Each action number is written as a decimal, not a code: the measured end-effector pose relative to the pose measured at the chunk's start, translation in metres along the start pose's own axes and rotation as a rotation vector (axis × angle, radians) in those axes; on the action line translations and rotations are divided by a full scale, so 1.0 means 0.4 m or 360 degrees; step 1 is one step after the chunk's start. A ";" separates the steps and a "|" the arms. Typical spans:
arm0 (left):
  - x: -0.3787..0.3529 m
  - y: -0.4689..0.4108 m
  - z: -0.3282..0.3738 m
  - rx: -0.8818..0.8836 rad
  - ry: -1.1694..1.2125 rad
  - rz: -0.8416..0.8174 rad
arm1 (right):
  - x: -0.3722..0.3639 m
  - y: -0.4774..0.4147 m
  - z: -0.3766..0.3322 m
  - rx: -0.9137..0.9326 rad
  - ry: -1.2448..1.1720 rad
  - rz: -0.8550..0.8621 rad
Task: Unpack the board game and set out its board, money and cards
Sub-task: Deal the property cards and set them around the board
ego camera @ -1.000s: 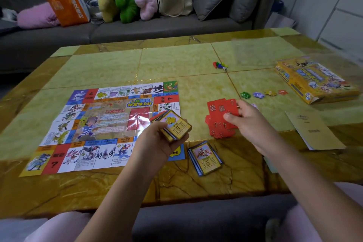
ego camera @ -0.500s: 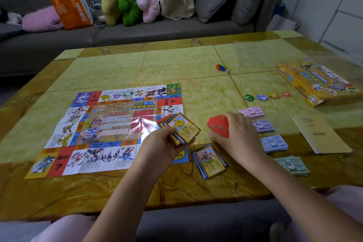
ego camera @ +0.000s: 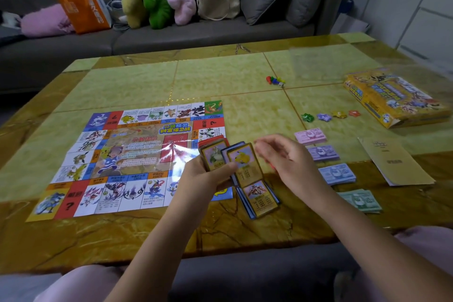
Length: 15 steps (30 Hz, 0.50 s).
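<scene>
The game board [ego camera: 137, 157] lies unfolded on the left of the table. My left hand [ego camera: 208, 176] grips a stack of yellow-framed cards [ego camera: 213, 154] over the board's right edge. One Pikachu card [ego camera: 241, 157] juts out from that stack to the right. My right hand [ego camera: 284, 159] is blurred, its fingers loosely curled, with the fingertips at that card's right edge and nothing between them. A small pile of the same cards [ego camera: 259, 200] lies on the table below. Pink [ego camera: 310, 136], purple [ego camera: 323, 153], blue [ego camera: 337, 174] and green [ego camera: 359, 201] money stacks form a column on the right.
The yellow game box [ego camera: 392, 100] sits at the far right, with a beige booklet [ego camera: 394, 164] nearer me. Several star-shaped tokens [ego camera: 328, 115] lie in a row, and coloured pawns with a die [ego camera: 275, 80] lie further back. A grey sofa [ego camera: 196, 37] with plush toys stands behind the table.
My right hand set down the red cards and moved left to the stack in my left hand. The Pikachu card has slid out of that stack to the right.
</scene>
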<state>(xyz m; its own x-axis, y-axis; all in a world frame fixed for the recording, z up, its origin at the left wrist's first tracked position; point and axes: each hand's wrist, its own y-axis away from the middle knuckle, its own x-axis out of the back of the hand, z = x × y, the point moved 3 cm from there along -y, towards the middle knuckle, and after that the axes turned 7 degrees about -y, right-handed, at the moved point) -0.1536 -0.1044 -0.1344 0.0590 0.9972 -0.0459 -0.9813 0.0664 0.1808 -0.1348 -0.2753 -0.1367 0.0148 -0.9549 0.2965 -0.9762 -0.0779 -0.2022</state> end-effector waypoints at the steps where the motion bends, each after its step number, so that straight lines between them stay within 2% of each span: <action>1: -0.002 0.002 0.001 -0.0017 -0.0032 -0.0008 | -0.005 0.005 -0.007 -0.0087 -0.0097 -0.0127; 3: -0.008 0.004 0.001 -0.0015 -0.0055 -0.0062 | -0.009 0.014 -0.009 -0.0150 -0.0072 -0.0238; 5: -0.017 0.006 0.001 0.0008 0.0011 -0.0160 | -0.001 0.019 -0.008 -0.0185 -0.0193 -0.0164; 9: -0.023 0.007 0.005 0.0135 0.0406 -0.0236 | 0.026 0.025 -0.008 -0.0278 -0.0512 -0.0029; 15: -0.028 0.011 -0.001 -0.0046 0.0097 -0.0240 | 0.025 0.040 -0.021 -0.0203 -0.0512 -0.0088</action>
<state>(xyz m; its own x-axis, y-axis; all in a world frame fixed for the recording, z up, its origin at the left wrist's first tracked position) -0.1588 -0.1151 -0.1334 0.1958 0.9720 -0.1299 -0.9671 0.2133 0.1388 -0.1521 -0.2838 -0.1290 0.1159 -0.9932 -0.0099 -0.9909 -0.1149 -0.0696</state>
